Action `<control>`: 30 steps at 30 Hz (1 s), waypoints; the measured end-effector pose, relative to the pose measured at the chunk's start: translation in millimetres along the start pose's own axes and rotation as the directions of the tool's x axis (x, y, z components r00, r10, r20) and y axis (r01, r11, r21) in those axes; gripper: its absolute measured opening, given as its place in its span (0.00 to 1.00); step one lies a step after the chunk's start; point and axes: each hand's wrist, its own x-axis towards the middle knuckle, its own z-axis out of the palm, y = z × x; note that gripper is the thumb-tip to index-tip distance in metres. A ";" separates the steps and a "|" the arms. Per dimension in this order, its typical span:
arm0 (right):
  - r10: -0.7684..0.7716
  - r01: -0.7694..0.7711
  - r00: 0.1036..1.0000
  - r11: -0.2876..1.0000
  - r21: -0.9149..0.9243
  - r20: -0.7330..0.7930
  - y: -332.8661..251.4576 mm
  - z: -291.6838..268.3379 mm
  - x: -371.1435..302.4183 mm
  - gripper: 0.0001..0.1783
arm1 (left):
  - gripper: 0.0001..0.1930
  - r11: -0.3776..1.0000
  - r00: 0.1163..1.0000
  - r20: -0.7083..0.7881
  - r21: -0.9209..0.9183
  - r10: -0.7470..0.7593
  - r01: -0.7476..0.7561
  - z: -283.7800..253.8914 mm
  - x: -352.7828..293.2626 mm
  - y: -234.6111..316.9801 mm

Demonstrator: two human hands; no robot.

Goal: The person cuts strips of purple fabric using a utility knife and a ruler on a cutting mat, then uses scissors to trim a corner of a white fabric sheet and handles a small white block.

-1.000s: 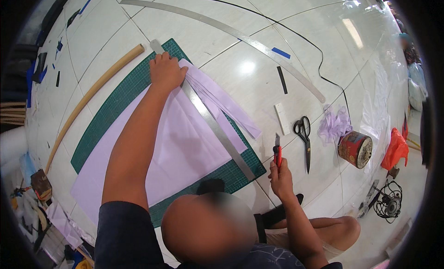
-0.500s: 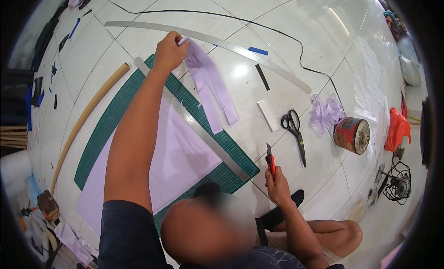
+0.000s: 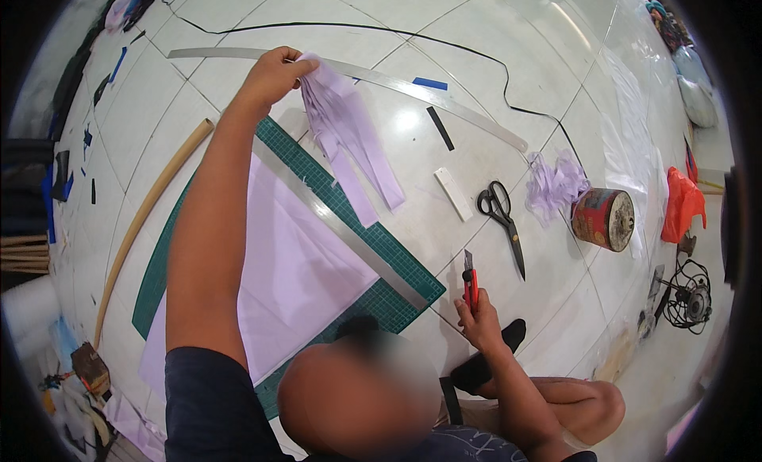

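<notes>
Just beyond the mat [image 3: 381, 244], my left fingers [image 3: 300, 67] pinch a bundle of lilac strips [image 3: 341, 117] by one end, seemingly so the lengths hang together; right of the mat, my right fingers [image 3: 485, 305] wrap a red knife [image 3: 471, 290], its bare blade pointed away from me, presumably for safety. On the mat, a steel ruler [image 3: 341, 228] lies along the cloth's [image 3: 294, 263] edge, likely weighting it. The strips look thin and soft, bunched on top, tails parted.
</notes>
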 end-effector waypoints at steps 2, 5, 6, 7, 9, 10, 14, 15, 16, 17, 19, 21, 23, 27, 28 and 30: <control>-0.026 0.027 1.000 0.999 0.039 -0.012 -17.6 5.6 0.2 0.21 | 0.15 0.996 0.996 0.066 -0.061 -0.062 0.066 -9.8 -6.3 11.7; -0.128 0.129 0.991 0.991 0.023 -0.035 -40.4 24.2 24.9 0.24 | 0.14 0.979 0.979 0.202 -0.191 -0.030 0.070 -6.9 -20.5 36.5; -0.230 0.233 0.971 0.972 0.035 -0.067 -62.4 31.7 33.6 0.23 | 0.14 0.981 0.977 0.213 -0.189 -0.009 0.050 -7.2 -25.6 45.1; -0.323 0.329 0.941 0.943 0.043 -0.102 -87.0 39.4 42.9 0.23 | 0.13 0.982 0.973 0.229 -0.187 0.011 0.033 -4.7 -31.0 52.1; -0.333 0.351 0.934 0.923 0.159 -0.133 -124.3 52.0 66.5 0.24 | 0.13 0.977 0.964 0.262 -0.211 0.048 0.008 3.9 -43.1 66.8; -0.411 0.437 0.900 0.848 0.299 -0.146 -146.0 59.5 77.7 0.26 | 0.13 0.974 0.961 0.269 -0.227 0.063 0.000 2.4 -52.1 76.1; -0.523 0.592 0.806 0.728 0.346 -0.279 -214.9 84.7 120.6 0.32 | 0.13 0.955 0.954 0.268 -0.291 0.132 -0.050 1.2 -75.0 109.1; -0.510 0.581 0.812 0.753 0.309 -0.284 -233.9 83.3 116.4 0.32 | 0.12 0.962 0.948 0.286 -0.266 0.141 -0.063 -0.7 -81.4 115.3; -0.491 0.575 0.815 0.747 0.333 -0.307 -241.4 81.0 117.6 0.32 | 0.12 0.961 0.948 0.278 -0.262 0.158 -0.083 3.2 -87.3 124.6; -0.472 0.570 0.818 0.741 0.356 -0.328 -248.0 78.0 118.1 0.32 | 0.12 0.960 0.947 0.269 -0.260 0.174 -0.103 9.1 -93.4 134.5; -0.431 0.560 0.821 0.736 0.381 -0.374 -256.3 73.0 117.5 0.30 | 0.13 0.955 0.941 0.264 -0.258 0.212 -0.143 15.1 -97.0 145.1; -0.428 0.580 0.807 0.705 0.408 -0.408 -257.6 64.5 117.5 0.29 | 0.14 0.948 0.927 0.275 -0.258 0.255 -0.185 15.5 -94.2 153.6; -0.446 0.626 0.764 0.685 0.371 -0.466 -249.7 58.1 121.8 0.25 | 0.15 0.943 0.925 0.266 -0.264 0.273 -0.203 15.0 -88.7 157.7; -0.394 0.533 0.841 0.480 0.697 -0.372 -241.2 40.9 113.2 0.18 | 0.15 0.935 0.925 0.262 -0.295 0.276 -0.196 10.1 -75.0 155.8; -0.390 0.515 0.849 0.462 0.722 -0.356 -238.0 36.7 111.0 0.18 | 0.15 0.933 0.932 0.248 -0.310 0.266 -0.184 13.4 -75.6 156.3; -0.384 0.476 0.865 0.422 0.772 -0.323 -233.1 28.7 107.9 0.18 | 0.15 0.927 0.944 0.220 -0.338 0.244 -0.161 19.8 -77.9 157.3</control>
